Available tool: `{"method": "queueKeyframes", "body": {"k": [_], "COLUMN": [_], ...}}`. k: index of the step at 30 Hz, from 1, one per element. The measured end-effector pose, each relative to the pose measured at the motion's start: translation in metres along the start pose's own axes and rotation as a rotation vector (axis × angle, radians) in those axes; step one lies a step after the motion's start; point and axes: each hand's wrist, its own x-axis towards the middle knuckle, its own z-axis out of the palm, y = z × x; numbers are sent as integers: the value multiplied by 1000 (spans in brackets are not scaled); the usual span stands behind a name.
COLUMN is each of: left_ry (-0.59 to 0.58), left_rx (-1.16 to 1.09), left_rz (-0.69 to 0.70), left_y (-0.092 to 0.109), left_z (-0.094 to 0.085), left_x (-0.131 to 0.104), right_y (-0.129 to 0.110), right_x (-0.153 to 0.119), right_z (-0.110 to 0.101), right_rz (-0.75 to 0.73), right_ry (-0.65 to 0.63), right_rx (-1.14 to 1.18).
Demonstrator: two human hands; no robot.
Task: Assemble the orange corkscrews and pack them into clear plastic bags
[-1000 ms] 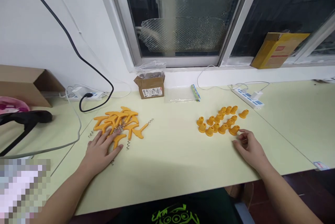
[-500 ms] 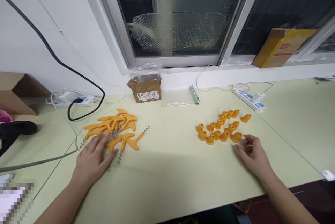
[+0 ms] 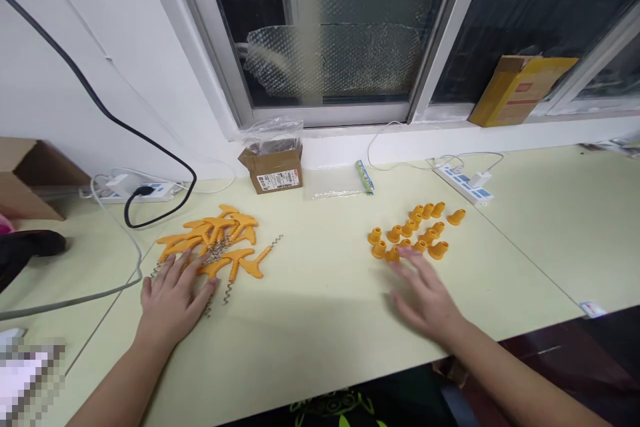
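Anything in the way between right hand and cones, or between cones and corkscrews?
Nothing visible in either gap. The right hand's fingertips overlap the nearest cones; contact unclear. Between cones and corkscrews, only tabletop shows.

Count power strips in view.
2: left power strip, beyond and left of the orange corkscrews; right power strip, beyond and right of the orange cones. Others could be hidden.
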Motion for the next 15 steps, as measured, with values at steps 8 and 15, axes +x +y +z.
{"method": "queueKeyframes", "body": {"k": [8,15], "left_ry": [-44,-44], "left_rx": [-2,24], "left_rz": [2,3], "left_y": [5,10], "left_z": [-4,-6], "left_x": [1,1], "right_y": [-55,-25], "right_x": [70,116], "right_z": [71,86], "right_rz": [-158,114], "right_ry": [-446,-448], "right_rx": [77,-2]}}
